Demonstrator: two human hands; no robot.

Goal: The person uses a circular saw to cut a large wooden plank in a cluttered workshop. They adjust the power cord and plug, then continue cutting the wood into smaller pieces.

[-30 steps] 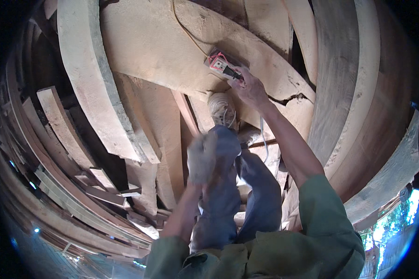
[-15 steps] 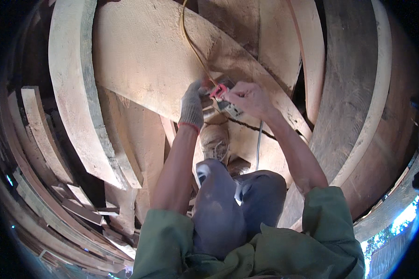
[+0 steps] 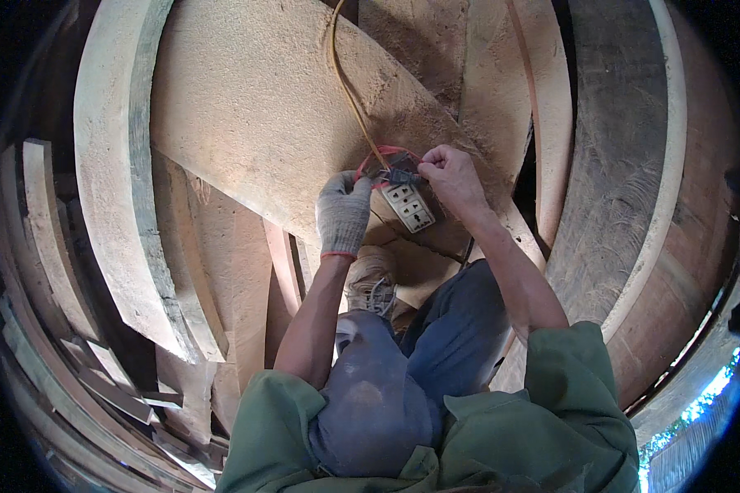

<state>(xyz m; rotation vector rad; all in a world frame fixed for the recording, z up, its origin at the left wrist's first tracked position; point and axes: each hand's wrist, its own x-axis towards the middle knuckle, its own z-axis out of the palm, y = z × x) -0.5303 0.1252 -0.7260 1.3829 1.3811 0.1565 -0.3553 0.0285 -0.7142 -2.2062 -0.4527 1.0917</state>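
Observation:
My left hand (image 3: 344, 212), in a grey knitted glove with a red cuff edge, pinches a thin red strip (image 3: 362, 168), which looks like soft plastic. The bare fingers of my right hand (image 3: 452, 181) are closed on the other end of the strip. Between the hands the strip loops around the end of a yellow cable (image 3: 355, 111) and a dark plug or connector (image 3: 403, 176); how it winds there is too small to tell. Just below sits a white power strip (image 3: 409, 209) with several sockets, tilted on the wood.
Broad, dusty wooden slabs (image 3: 247, 107) lie beneath the hands. A thick pale plank (image 3: 111, 164) stands at the left, with several narrow boards (image 3: 62, 238) beyond it. Large dark timber (image 3: 617, 164) is at the right. My shoe (image 3: 372, 292) rests just below my left hand.
My hands have moved apart, drawing the bunched red strip out between them. The power strip, partly covered before, now shows its sockets. My right knee has shifted.

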